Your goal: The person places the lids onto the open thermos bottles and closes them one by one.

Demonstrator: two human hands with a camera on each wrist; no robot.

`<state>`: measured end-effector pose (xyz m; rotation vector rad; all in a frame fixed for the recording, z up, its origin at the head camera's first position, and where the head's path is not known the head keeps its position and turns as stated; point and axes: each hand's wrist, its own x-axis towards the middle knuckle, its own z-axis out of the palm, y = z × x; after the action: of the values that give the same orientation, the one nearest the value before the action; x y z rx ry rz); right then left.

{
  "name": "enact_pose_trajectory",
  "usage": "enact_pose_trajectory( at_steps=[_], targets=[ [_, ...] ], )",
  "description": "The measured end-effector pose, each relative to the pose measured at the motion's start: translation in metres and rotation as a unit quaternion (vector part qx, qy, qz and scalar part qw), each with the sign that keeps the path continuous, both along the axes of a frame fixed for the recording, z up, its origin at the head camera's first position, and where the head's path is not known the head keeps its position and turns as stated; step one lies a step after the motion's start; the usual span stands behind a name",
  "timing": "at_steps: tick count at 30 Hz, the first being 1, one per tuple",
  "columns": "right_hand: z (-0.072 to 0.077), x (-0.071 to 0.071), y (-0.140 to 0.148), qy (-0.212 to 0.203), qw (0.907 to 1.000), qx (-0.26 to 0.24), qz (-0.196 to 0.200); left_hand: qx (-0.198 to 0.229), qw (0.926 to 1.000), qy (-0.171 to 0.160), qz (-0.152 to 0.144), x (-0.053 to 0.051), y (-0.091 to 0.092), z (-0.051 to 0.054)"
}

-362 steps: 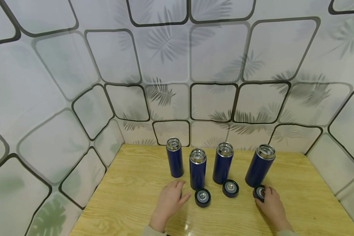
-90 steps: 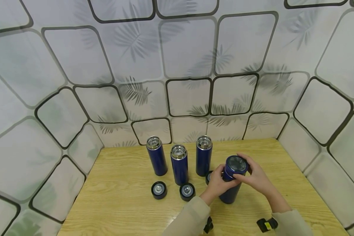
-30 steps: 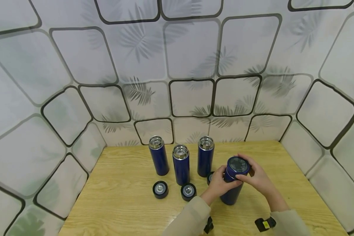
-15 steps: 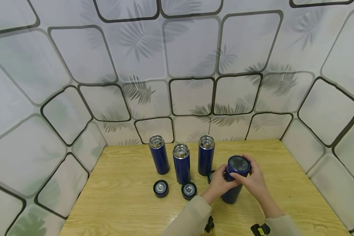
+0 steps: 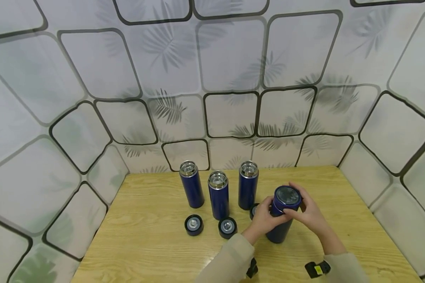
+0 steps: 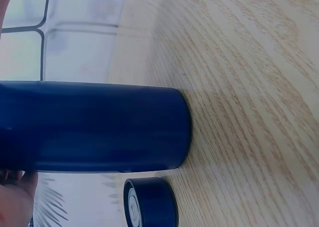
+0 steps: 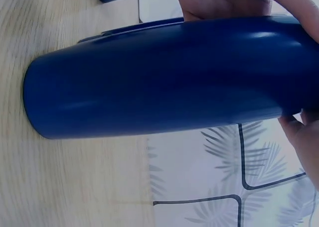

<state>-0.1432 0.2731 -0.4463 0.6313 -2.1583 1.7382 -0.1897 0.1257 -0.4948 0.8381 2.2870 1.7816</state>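
A dark blue vacuum flask (image 5: 279,232) stands on the table at the right, tilted slightly in the head view, with its lid (image 5: 287,196) on top. My left hand (image 5: 263,218) grips the upper body from the left. Around the lid curl the fingers of my right hand (image 5: 312,215), thumb at the front. Both wrist views show the flask body (image 6: 94,127) from the side, its base on the wood. Close beside it lies a loose lid (image 6: 155,203), which my left hand partly covers in the head view.
Left of the held flask stand three uncapped blue flasks, the left one (image 5: 192,188), the middle one (image 5: 218,199) and the right one (image 5: 248,188). Two more lids (image 5: 193,225) lie underside up in front of them. Patterned cloth walls (image 5: 230,118) enclose the wooden table (image 5: 145,236).
Earlier my right hand held a loose lid beside the uncapped right flask; now that flask is nearer me, lidded, in both hands. Lately my right hand turned at the lid, then back.
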Motion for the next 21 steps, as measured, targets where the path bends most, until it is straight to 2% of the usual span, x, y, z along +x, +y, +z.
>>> enact_pose_trajectory(
  at_steps=[5, 9, 13, 15, 16, 19, 21],
  targets=[
    [-0.002, 0.002, -0.004, -0.046, 0.9959, 0.015, -0.076, 0.005, 1.0000, 0.001, -0.001, 0.001, -0.001, 0.000],
    [-0.002, 0.002, -0.012, -0.080, 0.9847, 0.046, -0.148, 0.010, 1.0000, -0.001, -0.002, 0.001, -0.001, 0.000],
    [0.000, 0.003, -0.017, -0.092, 0.9753, 0.080, -0.184, 0.011, 0.9999, 0.007, -0.002, 0.001, 0.000, -0.001],
    [0.000, 0.003, -0.016, -0.072, 0.9800, 0.073, -0.171, 0.011, 0.9999, 0.008, -0.003, 0.001, 0.000, -0.001],
    [0.000, 0.003, -0.015, -0.055, 0.9853, 0.060, -0.150, 0.011, 0.9999, 0.007, -0.004, 0.001, 0.000, -0.001],
    [-0.001, 0.003, -0.007, -0.005, 0.9989, 0.006, -0.047, 0.011, 0.9999, -0.006, -0.008, 0.002, 0.000, 0.000],
    [-0.001, 0.002, -0.001, 0.012, 0.9995, -0.021, 0.022, 0.013, 0.9997, -0.016, -0.011, 0.002, 0.000, 0.000]
  ],
)
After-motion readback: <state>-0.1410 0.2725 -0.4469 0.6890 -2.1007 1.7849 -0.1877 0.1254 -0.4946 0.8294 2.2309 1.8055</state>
